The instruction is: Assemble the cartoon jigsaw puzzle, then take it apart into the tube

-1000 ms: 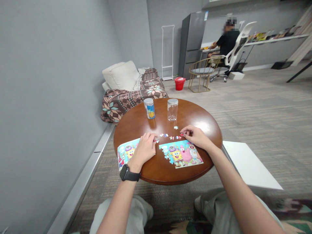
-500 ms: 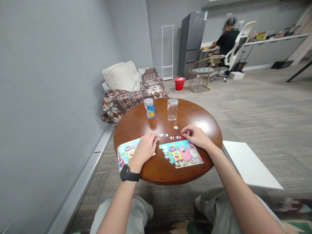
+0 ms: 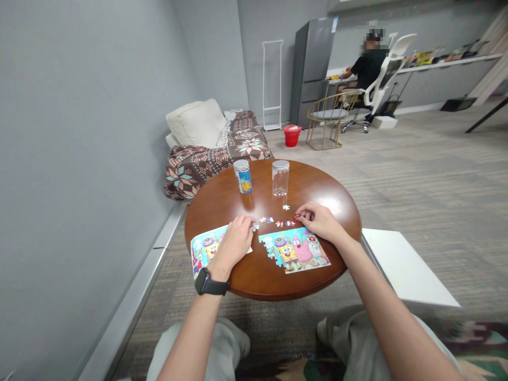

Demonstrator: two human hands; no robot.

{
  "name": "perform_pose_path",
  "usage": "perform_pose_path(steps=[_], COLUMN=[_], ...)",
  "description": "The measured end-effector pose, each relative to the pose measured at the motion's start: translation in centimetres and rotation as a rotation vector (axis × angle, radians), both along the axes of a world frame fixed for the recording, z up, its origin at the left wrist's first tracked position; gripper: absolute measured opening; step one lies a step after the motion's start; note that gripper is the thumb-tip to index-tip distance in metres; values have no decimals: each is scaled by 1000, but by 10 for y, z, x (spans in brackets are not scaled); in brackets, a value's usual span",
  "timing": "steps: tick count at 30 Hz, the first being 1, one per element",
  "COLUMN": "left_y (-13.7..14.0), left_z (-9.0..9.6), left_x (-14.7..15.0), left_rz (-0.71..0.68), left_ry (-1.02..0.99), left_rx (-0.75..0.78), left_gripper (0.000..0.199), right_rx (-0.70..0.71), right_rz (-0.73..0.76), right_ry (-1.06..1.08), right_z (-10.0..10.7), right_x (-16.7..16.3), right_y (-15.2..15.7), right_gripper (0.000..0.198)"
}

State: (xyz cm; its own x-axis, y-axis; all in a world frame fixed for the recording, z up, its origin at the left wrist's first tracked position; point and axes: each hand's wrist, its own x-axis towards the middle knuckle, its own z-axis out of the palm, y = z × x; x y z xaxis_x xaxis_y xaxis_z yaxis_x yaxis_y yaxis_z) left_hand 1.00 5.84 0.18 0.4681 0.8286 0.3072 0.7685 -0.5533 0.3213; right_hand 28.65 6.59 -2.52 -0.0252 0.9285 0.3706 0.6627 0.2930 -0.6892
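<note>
A partly joined cartoon jigsaw puzzle (image 3: 304, 250) lies on the round brown table (image 3: 262, 288), its left edge ragged. My left hand (image 3: 238, 236), with a black watch at the wrist, rests over the printed picture sheet (image 3: 201, 248). Its fingers are closed at a small light-blue jigsaw piece (image 3: 256, 228). Above the puzzle's upper right part, my right hand (image 3: 318, 219) pinches a red jigsaw piece (image 3: 297, 217) between thumb and fingertips. Several loose pieces (image 3: 290, 223) lie in a row between my hands, and a pale piece (image 3: 286, 207) sits farther back.
Toward the table's back stand a clear lidded jar (image 3: 280, 180) and a jar with a blue-yellow label (image 3: 243, 177). A patterned couch (image 3: 222, 153) is behind at left. A white panel (image 3: 408, 267) is at right. Farther off, a person (image 3: 369, 66) sits by a fridge (image 3: 313, 69).
The light-blue piece at my left fingertips has turned and shows its printed face more. My right hand keeps the red piece in almost the same spot.
</note>
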Motion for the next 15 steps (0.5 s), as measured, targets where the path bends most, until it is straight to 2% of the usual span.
perform_pose_path(steps=[6,15], left_y=[1,4], left_z=[-2,-7], left_x=[0,-2], left_rz=[-2,-39], left_ry=[12,-11], left_rx=[16,6], left_gripper=[8,9], right_rx=[-38,-59], right_rz=[9,46], right_ry=[53,97], right_z=[-1,1], right_x=[1,0], right_y=[1,0], right_gripper=[12,16])
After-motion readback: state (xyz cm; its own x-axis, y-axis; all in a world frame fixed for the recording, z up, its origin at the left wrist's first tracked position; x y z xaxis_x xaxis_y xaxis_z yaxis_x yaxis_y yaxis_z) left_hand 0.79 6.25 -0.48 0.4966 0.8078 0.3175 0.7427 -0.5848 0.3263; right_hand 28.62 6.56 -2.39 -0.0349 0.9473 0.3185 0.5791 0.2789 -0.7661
